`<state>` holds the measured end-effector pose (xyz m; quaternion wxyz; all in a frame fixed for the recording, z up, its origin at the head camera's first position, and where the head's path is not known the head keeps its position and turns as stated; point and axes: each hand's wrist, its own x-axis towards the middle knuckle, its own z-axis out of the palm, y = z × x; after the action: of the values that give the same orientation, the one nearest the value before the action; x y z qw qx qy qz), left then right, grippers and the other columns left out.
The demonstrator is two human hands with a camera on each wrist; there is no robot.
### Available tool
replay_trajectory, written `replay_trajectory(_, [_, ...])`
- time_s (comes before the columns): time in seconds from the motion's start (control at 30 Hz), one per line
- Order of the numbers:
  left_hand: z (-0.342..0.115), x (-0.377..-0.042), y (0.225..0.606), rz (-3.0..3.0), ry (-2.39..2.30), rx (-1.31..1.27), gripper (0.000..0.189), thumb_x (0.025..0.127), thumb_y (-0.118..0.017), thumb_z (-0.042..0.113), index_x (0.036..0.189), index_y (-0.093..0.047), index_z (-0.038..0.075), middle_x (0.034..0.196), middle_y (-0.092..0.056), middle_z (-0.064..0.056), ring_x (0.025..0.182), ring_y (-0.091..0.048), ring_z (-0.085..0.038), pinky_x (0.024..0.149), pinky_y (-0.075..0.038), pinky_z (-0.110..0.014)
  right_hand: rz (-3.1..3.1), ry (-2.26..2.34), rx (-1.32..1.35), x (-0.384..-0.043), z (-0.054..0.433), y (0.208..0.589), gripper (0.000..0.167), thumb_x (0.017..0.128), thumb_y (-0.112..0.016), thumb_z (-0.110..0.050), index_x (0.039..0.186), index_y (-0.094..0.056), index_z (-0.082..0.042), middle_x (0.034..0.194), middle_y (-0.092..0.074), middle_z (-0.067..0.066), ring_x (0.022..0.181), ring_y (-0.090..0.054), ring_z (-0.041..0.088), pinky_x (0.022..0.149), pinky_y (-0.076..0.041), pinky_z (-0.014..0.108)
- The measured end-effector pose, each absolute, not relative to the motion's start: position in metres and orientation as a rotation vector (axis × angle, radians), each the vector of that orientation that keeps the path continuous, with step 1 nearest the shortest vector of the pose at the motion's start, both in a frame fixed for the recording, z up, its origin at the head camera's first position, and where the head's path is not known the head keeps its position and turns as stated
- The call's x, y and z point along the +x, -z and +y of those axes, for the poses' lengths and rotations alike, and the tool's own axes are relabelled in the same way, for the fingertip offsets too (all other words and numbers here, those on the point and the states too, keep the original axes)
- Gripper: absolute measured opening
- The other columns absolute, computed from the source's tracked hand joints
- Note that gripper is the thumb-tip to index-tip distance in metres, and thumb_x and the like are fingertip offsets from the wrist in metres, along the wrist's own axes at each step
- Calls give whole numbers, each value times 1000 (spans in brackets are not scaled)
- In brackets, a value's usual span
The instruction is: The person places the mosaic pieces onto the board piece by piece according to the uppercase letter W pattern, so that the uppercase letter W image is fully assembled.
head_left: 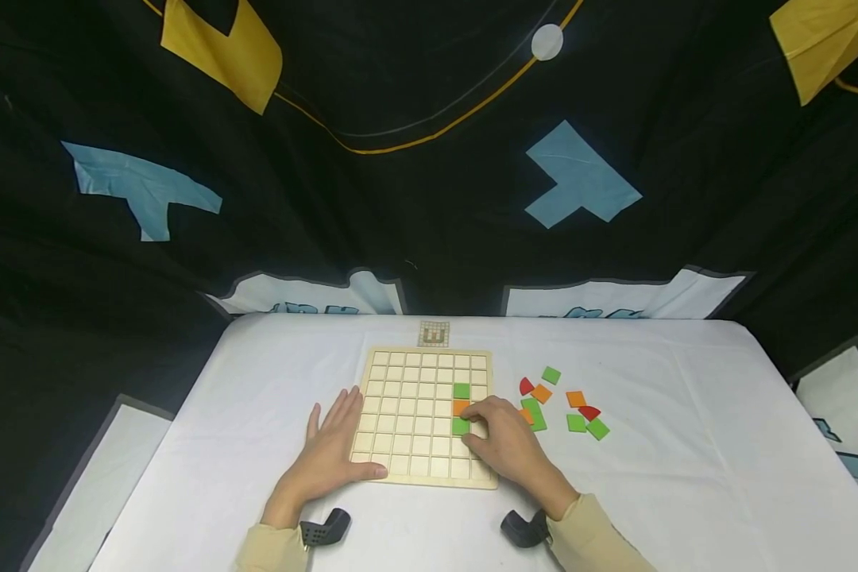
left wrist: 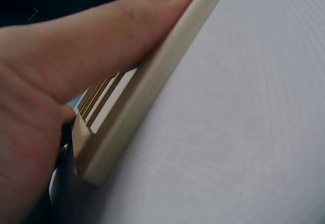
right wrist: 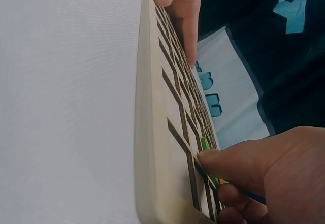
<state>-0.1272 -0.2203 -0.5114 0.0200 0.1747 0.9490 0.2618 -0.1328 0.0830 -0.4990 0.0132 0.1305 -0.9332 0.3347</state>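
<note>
A pale wooden grid board lies on the white table. My left hand rests at its left side, fingers spread along the edge and thumb across the lower left corner. In the left wrist view the thumb lies over the board's rim. At the board's right side my right hand has its thumb and index finger curled about a green square tile in the grid. Directly above that tile are an orange square tile and another green tile. The fingers partly hide the contact.
Right of the board lie loose green squares, orange squares and red quarter-round pieces. A small patterned card sits behind the board on the white tablecloth. A black curtain hangs beyond the table.
</note>
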Motion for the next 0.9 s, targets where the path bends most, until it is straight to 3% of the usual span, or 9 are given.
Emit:
replay_trajectory(0.27, [-220,-127,511,2944,-814,533,129,67,-79,67,155,-22,-8,163,-19,-24,152,-12,-42,114,7,-70,-2895,-1127,372,-132,86,496,24,81,-82,-16,104,-76,-16,101,-67,-6,91,-58,12,82,-51,35])
replay_trajectory(0.5, [-219,-127,511,2944,-812,532,129,67,-79,67,155,-23,-8,163,-19,-23,152,-13,-42,114,6,-70,-2852,-1333,323,-131,97,481,25,82,-81,-15,106,-75,-12,97,-67,-2,84,-56,17,73,-49,33])
replay_trajectory(0.9, [-219,-127,511,2942,-811,527,130,67,-79,68,155,-23,-9,163,-19,-24,152,-13,-42,114,6,-70,-2816,-1367,243,-122,138,475,26,83,-82,-11,108,-74,-10,93,-67,2,83,-58,19,69,-50,28])
